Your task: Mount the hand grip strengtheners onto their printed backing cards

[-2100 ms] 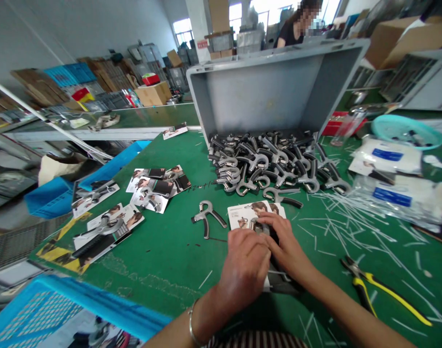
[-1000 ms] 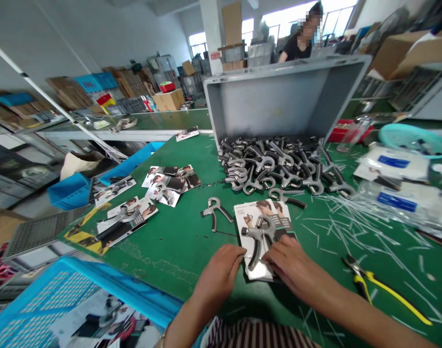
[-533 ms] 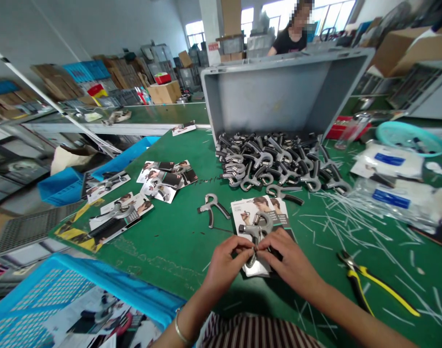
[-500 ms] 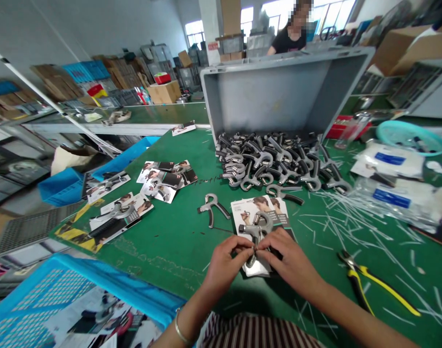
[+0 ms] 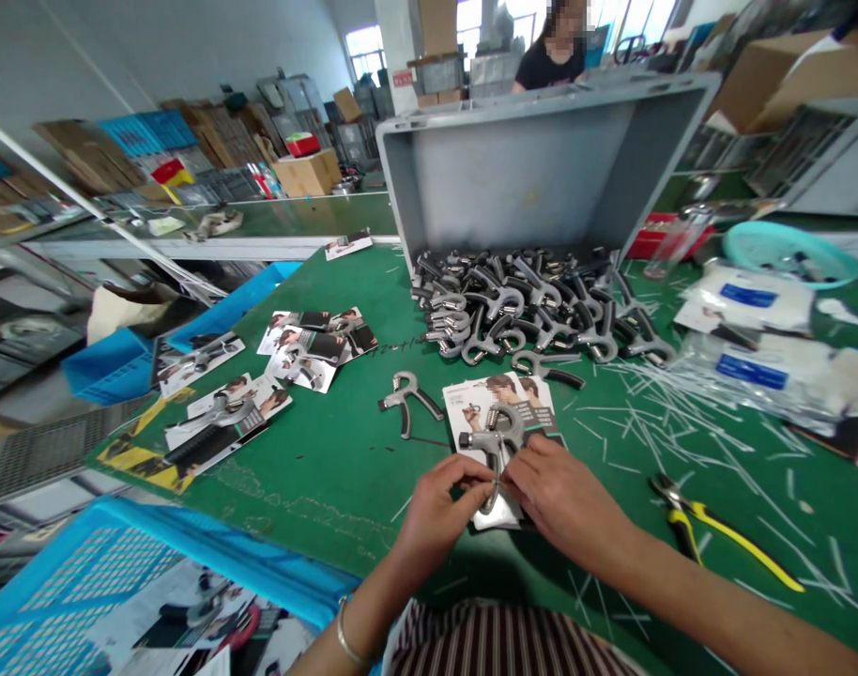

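A grey hand gripper (image 5: 496, 437) lies on a printed backing card (image 5: 478, 404) on the green table (image 5: 330, 469). My left hand (image 5: 439, 512) and my right hand (image 5: 559, 493) meet over the gripper's lower handle, fingers pinched together on something small at the card; I cannot make out what it is. Another loose hand gripper (image 5: 406, 394) lies just left of the card.
A tipped grey crate (image 5: 528, 160) spills a heap of hand grippers (image 5: 528, 305). Carded grippers (image 5: 309, 343) lie at the left, a blue basket (image 5: 119, 582) at the near left. Yellow-handled cutters (image 5: 717, 535) and cut white strips (image 5: 682, 422) lie at the right. A person stands behind the crate.
My hands lifted off the carded gripper, then came together and pinched at its lower handle. The camera has shifted slightly.
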### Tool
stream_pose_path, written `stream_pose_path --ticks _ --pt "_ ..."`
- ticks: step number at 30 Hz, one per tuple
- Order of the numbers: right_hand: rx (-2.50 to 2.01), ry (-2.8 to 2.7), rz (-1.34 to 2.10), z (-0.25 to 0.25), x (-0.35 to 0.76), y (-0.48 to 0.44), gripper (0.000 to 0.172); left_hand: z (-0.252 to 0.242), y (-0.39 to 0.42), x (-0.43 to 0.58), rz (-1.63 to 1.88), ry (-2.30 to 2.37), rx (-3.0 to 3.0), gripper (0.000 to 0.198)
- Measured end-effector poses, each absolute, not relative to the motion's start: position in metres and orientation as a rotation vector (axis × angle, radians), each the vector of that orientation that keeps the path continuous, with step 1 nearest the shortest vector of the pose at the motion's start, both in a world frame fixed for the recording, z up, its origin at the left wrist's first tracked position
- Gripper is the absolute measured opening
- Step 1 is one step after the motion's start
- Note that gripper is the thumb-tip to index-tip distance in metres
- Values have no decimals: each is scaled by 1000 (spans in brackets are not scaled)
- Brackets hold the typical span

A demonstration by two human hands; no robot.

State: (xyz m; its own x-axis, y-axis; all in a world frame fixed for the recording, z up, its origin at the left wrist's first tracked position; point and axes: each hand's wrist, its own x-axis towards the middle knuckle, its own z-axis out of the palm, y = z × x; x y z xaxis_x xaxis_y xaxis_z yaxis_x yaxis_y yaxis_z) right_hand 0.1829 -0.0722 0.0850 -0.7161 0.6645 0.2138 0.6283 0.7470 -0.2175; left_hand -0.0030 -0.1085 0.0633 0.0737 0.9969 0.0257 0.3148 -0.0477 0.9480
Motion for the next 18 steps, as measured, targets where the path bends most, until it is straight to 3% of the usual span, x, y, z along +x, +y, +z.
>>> stream_pose_path --ticks 12,18 --pt "-937 -2478 433 79 184 -69 15 67 -106 -15 920 1420 1541 9" --pt "-943 -2453 569 82 183 -70 12 79 -107 -12 791 1338 1946 11"
